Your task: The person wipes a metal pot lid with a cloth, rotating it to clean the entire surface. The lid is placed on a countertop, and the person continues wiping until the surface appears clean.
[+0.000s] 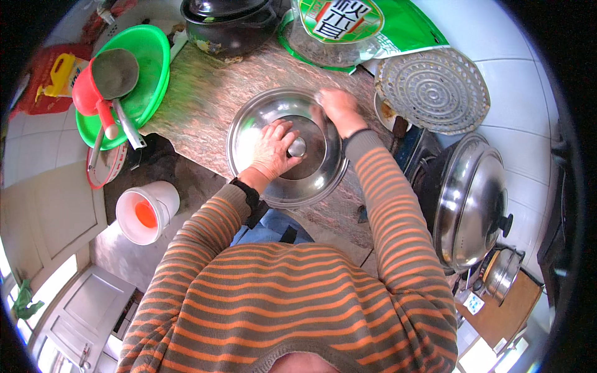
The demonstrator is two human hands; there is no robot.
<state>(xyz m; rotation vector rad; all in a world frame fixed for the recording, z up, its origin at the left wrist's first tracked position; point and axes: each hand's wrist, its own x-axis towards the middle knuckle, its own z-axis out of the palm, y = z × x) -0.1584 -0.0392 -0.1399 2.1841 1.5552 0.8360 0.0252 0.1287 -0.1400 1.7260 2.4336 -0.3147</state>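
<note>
A round stainless steel pot lid (289,193) with a glass centre lies on the stone-patterned countertop (200,116) before me. My left hand (275,149) rests on the lid, its fingers spread beside the metal knob (297,147). At the lid's upper right rim is my right hand (339,107), its fingers curled and blurred. Something pale shows by the fingertips, but I cannot tell whether that hand holds anything. What lies under the lid is hidden.
Green basins (158,88) with ladles stand at the left, above a white bucket (170,200). A black pot (228,35), a green plastic package (410,25) and a perforated metal steamer plate (433,93) border the counter. A large lidded wok (471,205) stands at the right.
</note>
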